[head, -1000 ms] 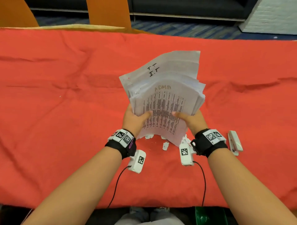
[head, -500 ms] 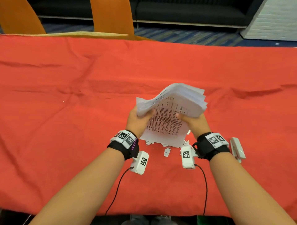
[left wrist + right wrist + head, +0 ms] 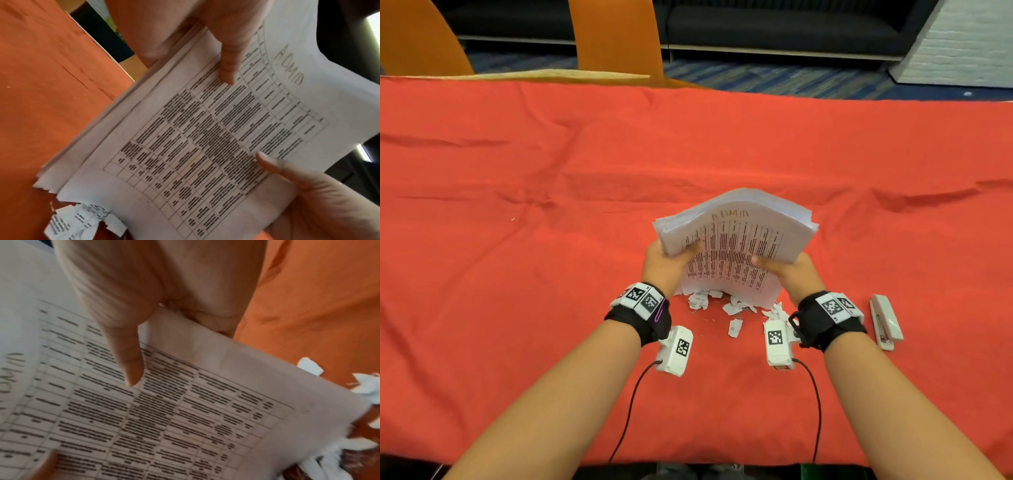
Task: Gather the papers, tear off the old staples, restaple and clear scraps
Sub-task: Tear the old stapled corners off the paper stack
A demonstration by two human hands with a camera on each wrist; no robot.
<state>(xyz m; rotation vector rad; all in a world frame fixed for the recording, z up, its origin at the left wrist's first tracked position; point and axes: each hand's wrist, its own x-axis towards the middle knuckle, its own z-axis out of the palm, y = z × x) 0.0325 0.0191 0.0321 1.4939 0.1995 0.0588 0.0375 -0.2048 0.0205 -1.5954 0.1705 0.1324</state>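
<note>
White, limp papers (image 3: 736, 240) sag forward between both hands above a red-clothed desk (image 3: 517, 205), left hand (image 3: 666, 263) and right hand (image 3: 789, 272) pinching the side edges; gripping nearer the bottom edge should curb the flop. A second ago the sheets stood fanned upright. Torn scraps (image 3: 722, 303) lie beneath.

Handwritten capitals reading "ADMIN", or something close to it since the last strokes blur, stand at the head of the top sheet of the paper stack (image 3: 736, 240), in the middle of the head view; they also show at upper right in the left wrist view (image 3: 205, 146). The printed table below it is too blurred to read. Black-and-white square code markers sit on both wrist bands (image 3: 642, 299) and on the wrist cameras (image 3: 777, 342).
</note>
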